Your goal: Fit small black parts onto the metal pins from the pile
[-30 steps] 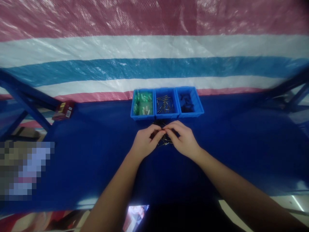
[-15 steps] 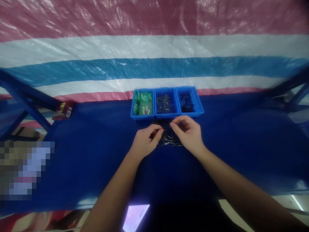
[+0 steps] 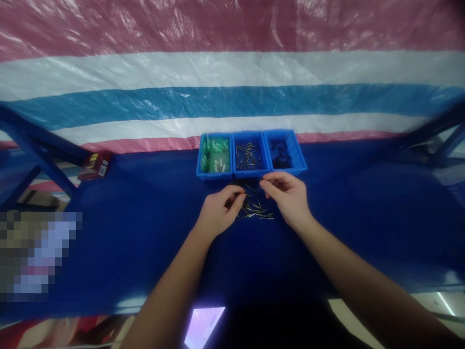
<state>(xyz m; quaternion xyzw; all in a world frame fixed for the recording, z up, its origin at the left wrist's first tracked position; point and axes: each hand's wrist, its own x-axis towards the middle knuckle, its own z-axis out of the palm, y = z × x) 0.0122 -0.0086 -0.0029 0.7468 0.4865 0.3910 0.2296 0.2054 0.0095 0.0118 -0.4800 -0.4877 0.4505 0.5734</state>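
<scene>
My left hand (image 3: 222,209) is closed in a pinch over the left side of a loose pile of thin brass-coloured metal pins (image 3: 256,212). A thin pin tip seems to show at its fingertips. To the right of the pile, my right hand (image 3: 288,196) has thumb and forefinger pressed together; what sits between them, if anything, is too small to tell. Just beyond the hands, the middle blue bin (image 3: 250,173) holds several similar thin metal pins (image 3: 248,157).
The left blue bin (image 3: 214,175) contains a green bag (image 3: 215,155) with small whitish pieces. Dark parts (image 3: 280,154) lie in the right blue bin (image 3: 298,157). A dark red box (image 3: 95,166) stands at the blue table's (image 3: 145,218) far left, beside a blue frame post (image 3: 47,157).
My right hand has shifted slightly to the right, away from my left hand, uncovering more of the pile. The left hand stays almost in place, still pinching.
</scene>
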